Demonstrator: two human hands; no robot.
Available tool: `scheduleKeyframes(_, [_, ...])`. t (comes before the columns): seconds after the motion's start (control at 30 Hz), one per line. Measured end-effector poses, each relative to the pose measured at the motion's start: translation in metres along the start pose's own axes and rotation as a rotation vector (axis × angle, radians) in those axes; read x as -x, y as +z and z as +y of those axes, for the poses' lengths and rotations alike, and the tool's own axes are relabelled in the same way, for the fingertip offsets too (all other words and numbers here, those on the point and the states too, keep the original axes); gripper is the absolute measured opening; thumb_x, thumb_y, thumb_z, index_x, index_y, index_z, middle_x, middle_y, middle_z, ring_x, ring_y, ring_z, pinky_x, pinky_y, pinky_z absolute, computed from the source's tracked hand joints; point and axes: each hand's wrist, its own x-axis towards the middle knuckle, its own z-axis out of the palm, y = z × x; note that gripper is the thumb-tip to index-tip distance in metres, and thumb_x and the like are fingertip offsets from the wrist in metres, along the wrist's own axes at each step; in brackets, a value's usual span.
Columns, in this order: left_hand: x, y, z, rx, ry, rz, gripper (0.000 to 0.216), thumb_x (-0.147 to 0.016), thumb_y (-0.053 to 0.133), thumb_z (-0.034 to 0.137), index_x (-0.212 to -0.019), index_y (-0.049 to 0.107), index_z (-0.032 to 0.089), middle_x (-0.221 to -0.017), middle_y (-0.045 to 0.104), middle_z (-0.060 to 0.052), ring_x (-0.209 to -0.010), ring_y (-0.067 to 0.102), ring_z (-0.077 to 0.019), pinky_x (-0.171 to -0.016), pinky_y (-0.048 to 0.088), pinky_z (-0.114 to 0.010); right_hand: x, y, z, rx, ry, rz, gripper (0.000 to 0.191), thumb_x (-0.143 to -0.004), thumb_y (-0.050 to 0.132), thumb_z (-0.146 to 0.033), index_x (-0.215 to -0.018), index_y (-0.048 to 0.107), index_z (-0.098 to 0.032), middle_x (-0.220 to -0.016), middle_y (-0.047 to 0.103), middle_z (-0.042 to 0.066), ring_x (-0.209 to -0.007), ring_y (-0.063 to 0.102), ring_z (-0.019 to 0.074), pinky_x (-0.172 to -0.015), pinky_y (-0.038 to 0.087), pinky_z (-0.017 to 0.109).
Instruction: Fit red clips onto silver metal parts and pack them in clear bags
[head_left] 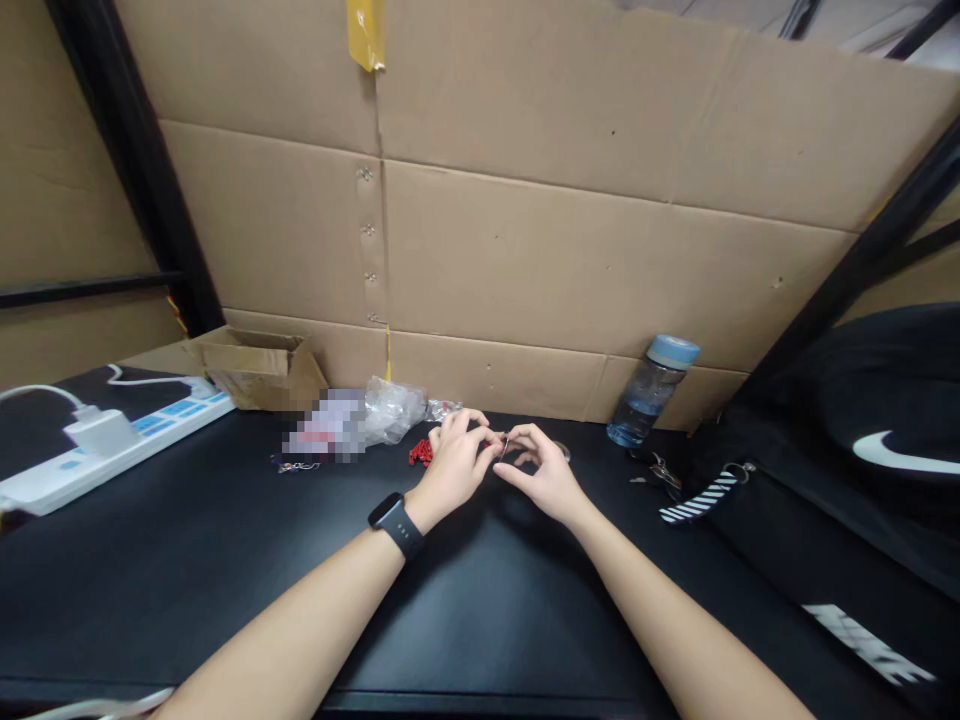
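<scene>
My left hand (pixel 455 462), with a black smartwatch (pixel 396 524) on its wrist, rests on the black table (pixel 225 560) with its fingers curled in a pinch. My right hand (pixel 541 470) meets it fingertip to fingertip, also pinching. Between the fingertips of both hands sits a small thin silvery piece (pixel 505 445), too small to name. A little cluster of red beads (pixel 420 452) lies just left of my left hand.
A white power strip (pixel 112 440) with a plugged charger lies at far left. An open cardboard box (pixel 259 368), a crumpled clear plastic bag (pixel 390 408), a blue-capped water bottle (pixel 651 392), keys (pixel 660 470) and a black bag (pixel 862 470) line the back and right. Cardboard walls stand behind.
</scene>
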Motion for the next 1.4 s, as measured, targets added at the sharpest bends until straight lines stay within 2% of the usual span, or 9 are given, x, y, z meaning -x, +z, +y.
scheduleKeyframes(0.13, [0.002,0.002,0.000,-0.034,0.043,0.044,0.011,-0.094,0.056,0.023,-0.090,0.067,0.023,-0.118,0.055,-0.005,-0.113,0.045,-0.0250,-0.089,0.035,-0.040,0.000,0.000,-0.003,0.059,-0.027,0.008,0.037,-0.080,0.075,-0.036,-0.108,0.052,-0.025,-0.109,0.068,0.005,-0.099,0.065,0.0206,-0.075,0.051,0.031])
scheduleKeyframes(0.27, [0.003,-0.001,0.003,-0.041,0.078,0.055,0.011,-0.094,0.056,0.025,-0.093,0.067,0.024,-0.117,0.056,-0.006,-0.113,0.046,-0.0250,-0.088,0.035,-0.040,0.000,0.000,-0.005,0.052,-0.011,0.011,0.032,-0.080,0.075,-0.039,-0.099,0.054,-0.024,-0.098,0.067,0.003,-0.092,0.066,0.0194,-0.072,0.050,0.029])
scheduleKeyframes(0.47, [-0.001,-0.019,0.006,-0.130,0.258,0.027,0.009,-0.093,0.057,0.020,-0.093,0.066,0.023,-0.123,0.056,-0.007,-0.122,0.041,-0.0275,-0.097,0.033,-0.045,0.001,-0.001,-0.004,-0.099,0.040,-0.089,0.030,-0.084,0.070,-0.043,-0.096,0.052,-0.022,-0.092,0.064,0.001,-0.079,0.062,0.0152,-0.068,0.049,0.027])
scheduleKeyframes(0.6, [-0.003,-0.020,0.005,-0.071,0.170,0.043,0.010,-0.094,0.057,0.024,-0.090,0.067,0.024,-0.118,0.056,-0.006,-0.117,0.044,-0.0261,-0.094,0.035,-0.043,-0.002,-0.004,-0.004,-0.151,0.055,-0.107,0.026,-0.092,0.059,-0.046,-0.102,0.058,-0.021,-0.091,0.064,0.003,-0.081,0.062,0.0166,-0.070,0.049,0.029])
scheduleKeyframes(0.73, [0.002,-0.013,0.006,-0.017,0.155,0.047,0.011,-0.093,0.056,0.024,-0.090,0.066,0.023,-0.114,0.057,-0.006,-0.115,0.045,-0.0258,-0.094,0.035,-0.042,-0.002,-0.008,-0.008,0.042,-0.064,-0.017,0.021,-0.092,0.059,-0.042,-0.092,0.061,-0.021,-0.094,0.062,0.004,-0.078,0.058,0.0163,-0.068,0.046,0.028])
scheduleKeyframes(0.87, [0.008,-0.005,0.009,0.036,0.101,0.029,0.013,-0.094,0.052,0.024,-0.089,0.063,0.023,-0.111,0.059,-0.006,-0.111,0.049,-0.0243,-0.091,0.038,-0.039,0.000,-0.010,-0.012,0.165,-0.142,-0.023,0.017,-0.093,0.056,-0.035,-0.085,0.061,-0.021,-0.092,0.059,0.004,-0.080,0.057,0.0168,-0.066,0.044,0.027])
scheduleKeyframes(1.03, [0.010,-0.001,0.015,0.090,0.033,0.029,0.028,-0.101,0.036,0.035,-0.117,0.058,0.029,-0.120,0.058,-0.004,-0.116,0.048,-0.0221,-0.096,0.038,-0.039,-0.002,-0.008,-0.004,0.207,-0.103,-0.006,0.012,-0.085,0.058,-0.025,-0.075,0.061,-0.020,-0.101,0.058,0.005,-0.082,0.057,0.0170,-0.066,0.045,0.027])
scheduleKeyframes(1.23, [0.016,-0.001,0.010,0.012,0.057,-0.132,0.023,-0.091,0.056,0.036,-0.111,0.063,0.030,-0.118,0.061,-0.004,-0.116,0.047,-0.0267,-0.094,0.038,-0.041,-0.003,-0.010,0.005,0.169,-0.032,0.026,0.009,-0.077,0.059,-0.020,-0.070,0.064,-0.019,-0.105,0.056,0.005,-0.086,0.059,0.0178,-0.070,0.045,0.027])
scheduleKeyframes(1.4, [0.016,0.002,0.007,0.041,0.067,-0.162,0.030,-0.090,0.059,0.046,-0.117,0.065,0.037,-0.125,0.059,-0.003,-0.117,0.046,-0.0271,-0.096,0.036,-0.043,-0.004,-0.012,0.003,0.053,0.025,0.108,0.010,-0.076,0.059,-0.024,-0.070,0.064,-0.019,-0.109,0.055,0.006,-0.078,0.059,0.0159,-0.067,0.046,0.027])
